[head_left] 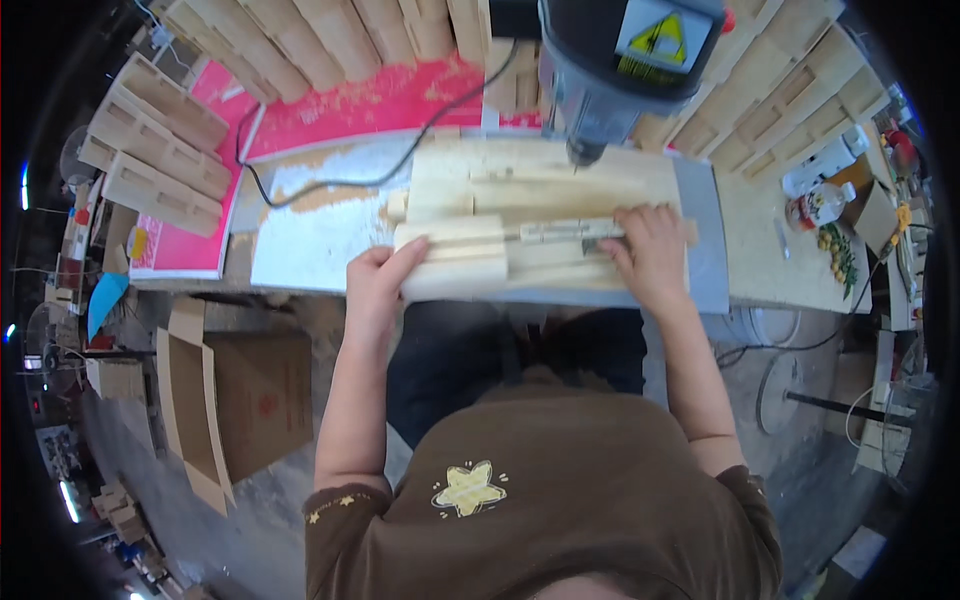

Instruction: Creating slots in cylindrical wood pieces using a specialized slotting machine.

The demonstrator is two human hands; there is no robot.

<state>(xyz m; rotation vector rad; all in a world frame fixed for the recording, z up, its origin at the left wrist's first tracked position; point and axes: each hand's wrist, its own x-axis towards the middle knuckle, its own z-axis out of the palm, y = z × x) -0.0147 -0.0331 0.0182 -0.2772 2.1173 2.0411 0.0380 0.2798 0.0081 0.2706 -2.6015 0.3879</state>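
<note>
My left hand (382, 280) grips the left end of a pale wooden block (452, 262), thumb on top and fingers down its side. The block lies at the front of a wooden jig board (540, 160) on the bench. To its right, a narrow strip with metal fittings (568, 230) runs across the jig. My right hand (648, 250) is closed over the right end of this strip, thumb beside a small dark metal part. What lies under its fingers is hidden. Behind the hands hangs the drill press chuck (587, 152), above the board and apart from the block.
Rows of slotted wooden blocks (165, 190) stand on pink sheeting at left and back, with more at right (790, 100). A black cable (400, 165) crosses the bench. A plastic bottle (822, 205) stands at right. On the floor at left is an open cardboard box (260, 400).
</note>
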